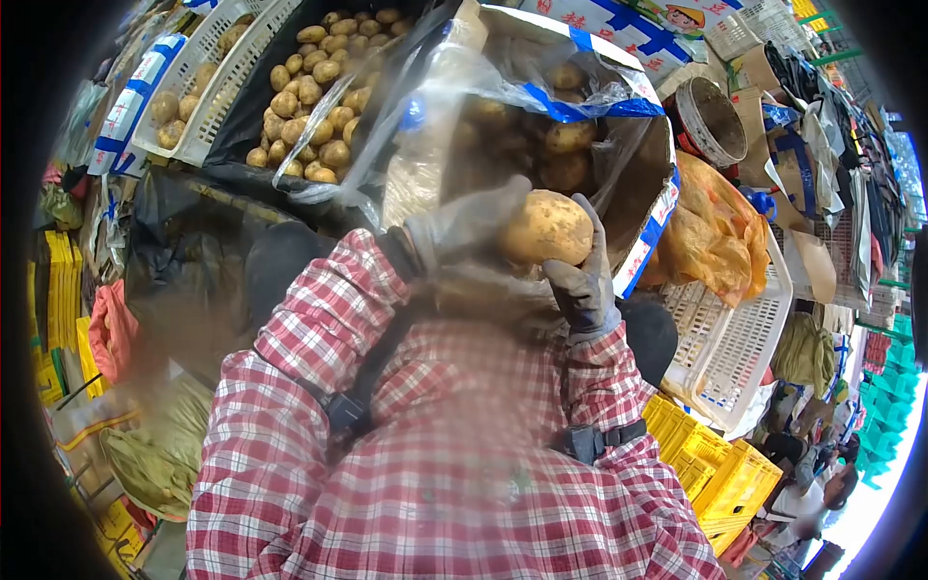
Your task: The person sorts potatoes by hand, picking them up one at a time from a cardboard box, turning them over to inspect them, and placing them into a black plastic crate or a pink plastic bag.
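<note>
A large potato (549,229) with dirt patches is in front of my chest. My right hand (587,285), in a grey glove, grips its right side, thumb below and fingers up along the edge. My left hand (454,230), also gloved, is at the potato's left side; its fingers are smeared. Just beyond the hands stands an open cardboard box (646,217) with blue tape and a clear plastic liner (633,155). Several potatoes (570,135) lie inside it, partly hidden by blur. Left of the box is a heap of smaller potatoes (324,72) on black sheeting (227,126).
A white crate (217,92) holding some potatoes stands at far left. To the right are a bucket (710,121), an orange mesh bag (715,232), a white basket (730,338) and yellow crates (720,474). Other people (812,493) are at the far right.
</note>
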Tool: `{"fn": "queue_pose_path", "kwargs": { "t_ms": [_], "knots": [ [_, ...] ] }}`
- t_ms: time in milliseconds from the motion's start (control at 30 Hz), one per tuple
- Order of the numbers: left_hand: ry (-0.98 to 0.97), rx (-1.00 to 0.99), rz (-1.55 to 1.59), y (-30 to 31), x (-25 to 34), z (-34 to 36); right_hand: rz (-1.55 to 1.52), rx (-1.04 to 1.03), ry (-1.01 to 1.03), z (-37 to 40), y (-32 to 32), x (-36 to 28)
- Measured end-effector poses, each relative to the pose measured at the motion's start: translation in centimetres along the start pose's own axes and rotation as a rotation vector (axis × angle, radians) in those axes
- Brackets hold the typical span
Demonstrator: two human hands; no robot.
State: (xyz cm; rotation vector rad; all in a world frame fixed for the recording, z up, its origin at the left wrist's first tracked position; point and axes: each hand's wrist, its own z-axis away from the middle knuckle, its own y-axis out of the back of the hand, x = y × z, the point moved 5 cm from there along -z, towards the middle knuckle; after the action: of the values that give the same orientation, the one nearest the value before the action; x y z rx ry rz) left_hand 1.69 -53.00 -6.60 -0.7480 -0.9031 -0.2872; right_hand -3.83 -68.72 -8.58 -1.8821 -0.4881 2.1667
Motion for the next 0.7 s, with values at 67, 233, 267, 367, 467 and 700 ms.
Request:
{"fn": "queue_pose_path", "kwargs": {
  "t_ms": [67,233,267,367,467,700],
  "knots": [
    [-0.061,-0.012,0.029,-1.3,0.5,1.1,0.022,-0.003,-0.008,-0.1,0.0,-0.2],
    [-0.136,-0.083,-0.056,0.1,-0.8,0.2,0.039,0.004,-0.011,-0.3,-0.3,-0.1],
    [-0.095,-0.052,-0.046,0.1,-0.7,0.3,0.044,-0.002,-0.005,-0.3,-0.3,-0.1],
    [-0.04,-0.007,-0.027,0.3,-1.0,0.3,0.085,-0.018,-0.004,-0.4,-0.2,-0.1],
    [-0.037,0.0,-0.066,0.5,-1.2,0.0,0.482,-0.053,0.156,-0.7,0.9,0.0],
    [-0.099,-0.032,-0.018,-0.2,-1.8,-0.6,-0.312,0.165,0.05,0.0,1.0,0.9]
  ]
}}
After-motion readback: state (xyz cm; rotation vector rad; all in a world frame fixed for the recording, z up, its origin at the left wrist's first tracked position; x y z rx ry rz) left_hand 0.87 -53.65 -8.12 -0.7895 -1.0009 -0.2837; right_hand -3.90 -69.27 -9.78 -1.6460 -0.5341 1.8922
